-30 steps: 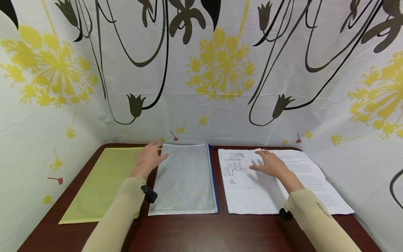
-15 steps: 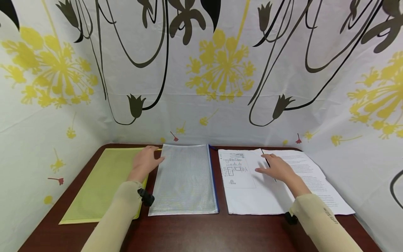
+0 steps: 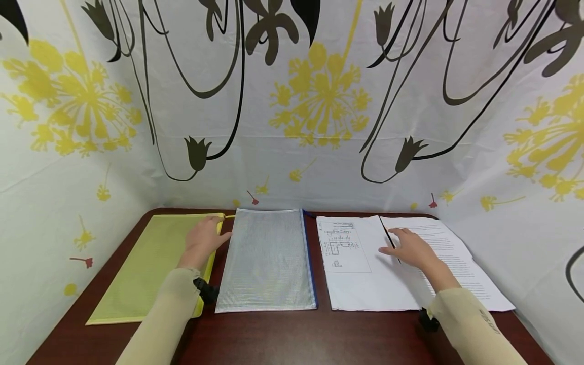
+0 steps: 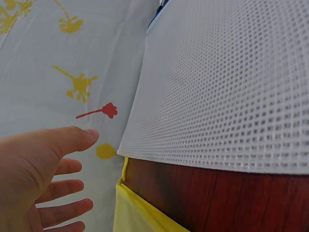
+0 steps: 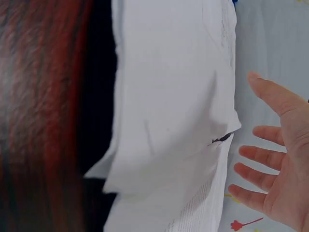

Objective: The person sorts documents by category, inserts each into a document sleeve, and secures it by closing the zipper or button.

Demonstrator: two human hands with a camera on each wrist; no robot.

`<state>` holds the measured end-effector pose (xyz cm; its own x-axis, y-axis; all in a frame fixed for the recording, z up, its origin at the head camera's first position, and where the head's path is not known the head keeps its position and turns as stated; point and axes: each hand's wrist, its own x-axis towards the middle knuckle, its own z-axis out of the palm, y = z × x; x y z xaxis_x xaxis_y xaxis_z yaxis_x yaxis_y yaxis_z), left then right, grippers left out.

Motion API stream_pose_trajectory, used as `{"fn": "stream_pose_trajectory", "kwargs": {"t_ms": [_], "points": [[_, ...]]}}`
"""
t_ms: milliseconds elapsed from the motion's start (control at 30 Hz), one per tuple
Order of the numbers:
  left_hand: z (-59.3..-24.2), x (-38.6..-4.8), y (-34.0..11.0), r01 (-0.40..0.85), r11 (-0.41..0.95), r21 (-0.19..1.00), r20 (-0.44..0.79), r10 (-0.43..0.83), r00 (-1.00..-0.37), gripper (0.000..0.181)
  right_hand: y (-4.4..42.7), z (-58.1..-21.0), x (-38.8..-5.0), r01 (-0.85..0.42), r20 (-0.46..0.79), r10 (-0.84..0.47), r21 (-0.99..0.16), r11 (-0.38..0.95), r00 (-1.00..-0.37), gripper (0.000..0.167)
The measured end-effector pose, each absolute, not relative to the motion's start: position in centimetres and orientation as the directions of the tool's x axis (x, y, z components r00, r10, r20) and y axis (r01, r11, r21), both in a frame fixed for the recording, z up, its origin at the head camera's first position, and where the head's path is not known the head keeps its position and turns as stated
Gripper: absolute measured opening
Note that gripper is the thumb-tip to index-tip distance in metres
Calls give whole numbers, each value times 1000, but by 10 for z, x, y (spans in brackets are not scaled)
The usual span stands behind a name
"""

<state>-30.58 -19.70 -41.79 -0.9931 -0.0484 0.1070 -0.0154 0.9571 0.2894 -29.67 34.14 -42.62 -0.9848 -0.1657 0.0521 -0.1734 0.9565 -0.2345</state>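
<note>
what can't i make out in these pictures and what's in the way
Head view: the lines on the text page and the labels on the technical drawing are too small to read.
Head view: part of the yellow mesh pouch is hidden behind the left hand and sleeve.
Left wrist view: the white mesh pouch is cut off by the top and right edges.
Right wrist view: the tabletop is blurred.

The yellow mesh pouch [image 3: 141,274] has a brighter yellow border; the white mesh pouch [image 3: 266,263] is finely gridded, edged in blue. Black linework marks the white drawing sheet [image 3: 360,291], rows of dark print the white text sheet [image 3: 456,263]. The tabletop [image 3: 283,337] is dark red-brown, and the white backdrop cloth [image 3: 255,119] carries yellow flower heads, dark grey tulips and small red sprigs.
</note>
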Motion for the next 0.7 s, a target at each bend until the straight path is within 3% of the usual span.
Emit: {"fn": "stream_pose_trajectory", "kwargs": {"t_ms": [367, 700], "points": [[-425, -302, -205, -20, 947, 319, 86, -50, -995, 62, 360, -435, -292, -134, 64, -123, -225, 965, -990, 87], [-433, -298, -209, -20, 930, 367, 92, -58, -994, 66, 381, -438, -284, -29, 99, -5, -240, 970, -995, 79]]}}
